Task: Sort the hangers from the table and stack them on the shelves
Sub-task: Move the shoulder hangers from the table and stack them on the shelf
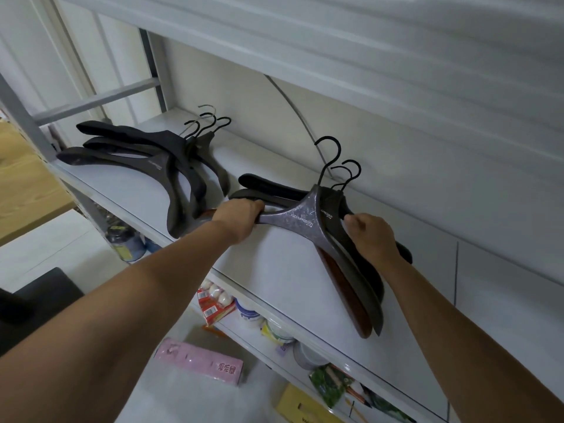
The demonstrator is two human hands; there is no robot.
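2 hanger stacks (305, 219) (2 hands (241, 216))

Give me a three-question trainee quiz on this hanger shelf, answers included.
1. True or false: the left hand grips one end of the grey lettered hanger.
2. How many separate hanger piles lie on the shelf? A one, B two, C four.
3. What colour is the bottom hanger of the held pile?
Key: 1 true; 2 B; 3 reddish-brown.
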